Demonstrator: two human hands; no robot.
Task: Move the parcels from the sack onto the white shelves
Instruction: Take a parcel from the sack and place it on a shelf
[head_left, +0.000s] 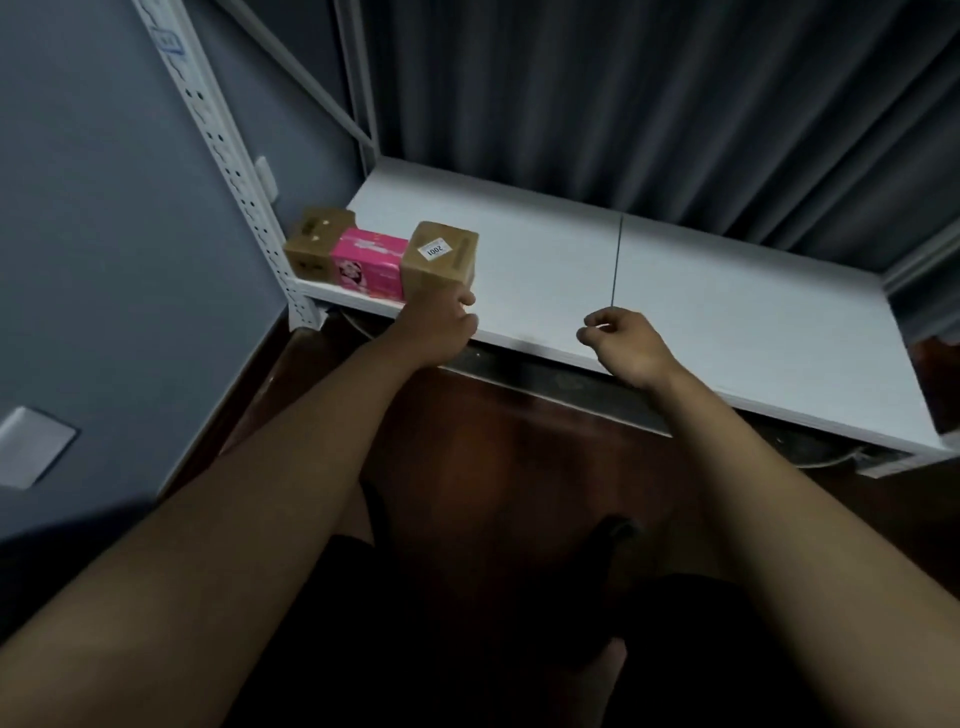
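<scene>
Three parcels stand in a row at the left front of the white shelf (675, 291): a brown carton (314, 241), a pink box (370, 262) and a brown box (441, 254) with a white label reading 2001. My left hand (441, 327) is at the front of the labelled box, its thumb against the box's lower right corner; whether it still grips the box I cannot tell. My right hand (621, 345) hovers over the shelf's front edge, fingers loosely curled, nothing in it. The sack is out of view.
A perforated white upright (234, 166) runs along the shelf's left end next to a grey wall (104, 234). Dark curtains (649, 104) hang behind the shelf. Below lie a dark wooden floor (519, 467) and a lower shelf edge (571, 384).
</scene>
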